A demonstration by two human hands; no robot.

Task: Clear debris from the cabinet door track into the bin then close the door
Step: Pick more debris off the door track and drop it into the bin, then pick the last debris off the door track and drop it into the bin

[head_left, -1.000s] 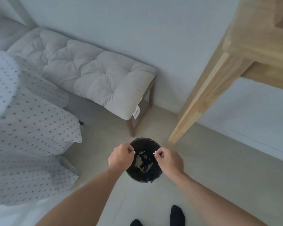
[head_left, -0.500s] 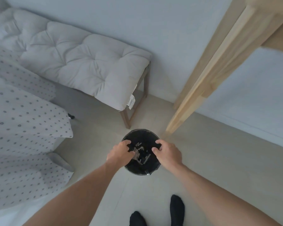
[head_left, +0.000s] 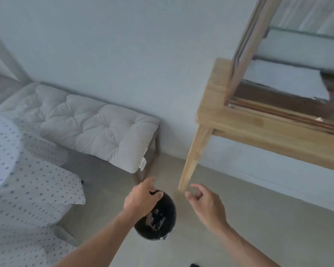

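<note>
A small black bin (head_left: pixel 167 224) stands on the floor below me, with pale scraps of debris (head_left: pixel 153 218) lying inside. My left hand (head_left: pixel 141 199) hovers over the bin's left rim, fingers spread and holding nothing. My right hand (head_left: pixel 204 205) is to the right of the bin, off the rim, fingers loosely curled and empty. At the upper right is the wooden cabinet (head_left: pixel 239 120) on its leg (head_left: pixel 193 158). Its sliding door track (head_left: pixel 289 112) runs along the front edge, and a door frame (head_left: pixel 247 47) stands at the cabinet's left end.
A bench with a grey tufted cushion (head_left: pixel 93 124) stands against the wall on the left. A dotted white bed cover (head_left: pixel 27 185) fills the lower left. The beige floor (head_left: pixel 258 218) stretches to the right of the bin.
Both hands have let go of the small scraps and lifted away from the bin, the right one moving off to the right. My view has tilted up, bringing the cabinet track into sight.
</note>
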